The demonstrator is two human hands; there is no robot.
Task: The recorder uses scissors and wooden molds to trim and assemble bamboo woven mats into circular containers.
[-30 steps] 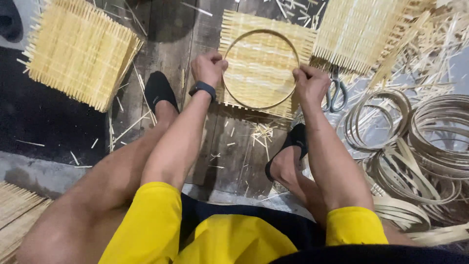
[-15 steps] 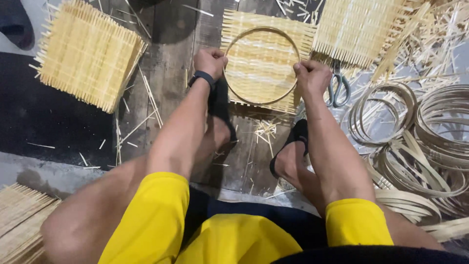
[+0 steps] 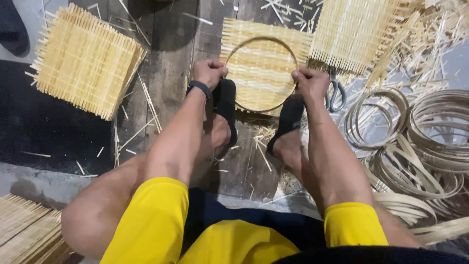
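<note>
Bamboo hoop: thin round ring, lying flat on a square woven bamboo mat on the dark plank floor; taken as the landmark.

Left hand: at the hoop's left edge, fingers curled tight into a fist around the rim; black band on the wrist.

Right hand: at the hoop's right edge, fingers closed in a pinching grip on the rim.

Feet in black sandals: two, directly below the hoop, toes pressing on the near edge of the mat, one just beside each hand.

Scissors: on the floor just right of the hoop, touching distance from the right hand.

Stack of woven mats: well to the left of the hoop, tilted square, slat ends sticking out.

Second woven mat pile: upper right of the hoop, overlapping the mat's corner.

Coiled bamboo rings: many, heaped loosely to the right of the hoop, beyond the scissors.

Loose splinters: scattered on the floor below the hoop, between the feet.
</note>
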